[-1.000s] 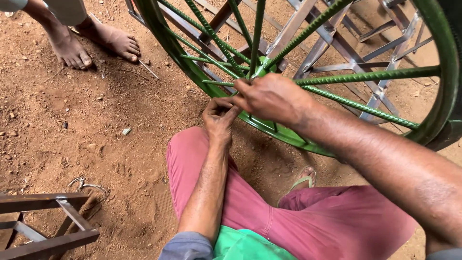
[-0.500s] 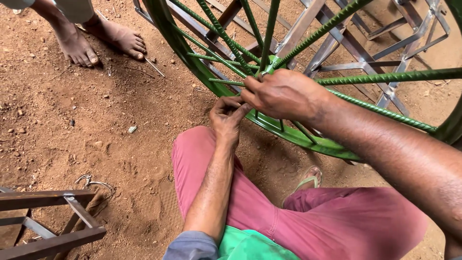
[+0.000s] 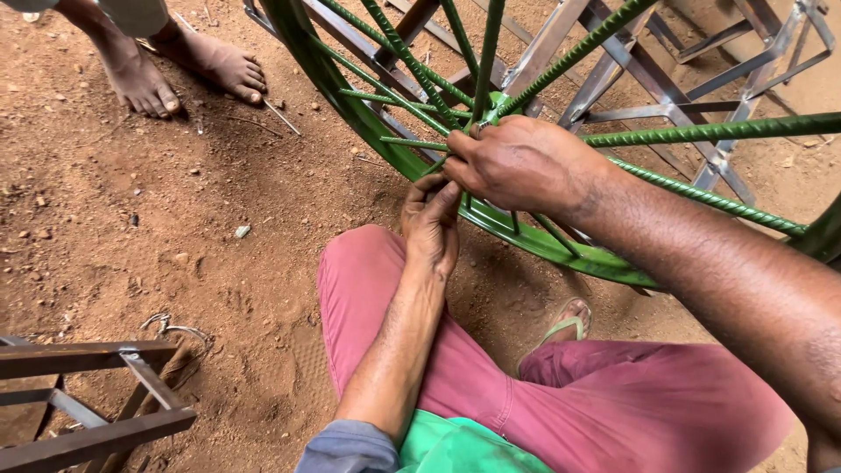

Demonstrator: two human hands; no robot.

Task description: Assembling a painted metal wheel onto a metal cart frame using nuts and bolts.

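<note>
- Our right hand (image 3: 526, 162), centre frame, is clenched around a green ribbed rod (image 3: 701, 133) where the rods meet.
- Our left hand (image 3: 431, 223), just below, pinches at the same junction; what it grips is hidden under the right hand.
- The rods join a green curved rim (image 3: 350, 114), cut off at the top and right edges.
- Someone's bare feet (image 3: 175, 70) stand on the red dirt (image 3: 131, 228), upper left.
- A steel frame (image 3: 79, 394) sits lower left, cut off.

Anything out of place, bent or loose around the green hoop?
Nothing damaged on the hoop where both hands work. Only stray bits on the dirt: a bent wire scrap near the brown frame.
</note>
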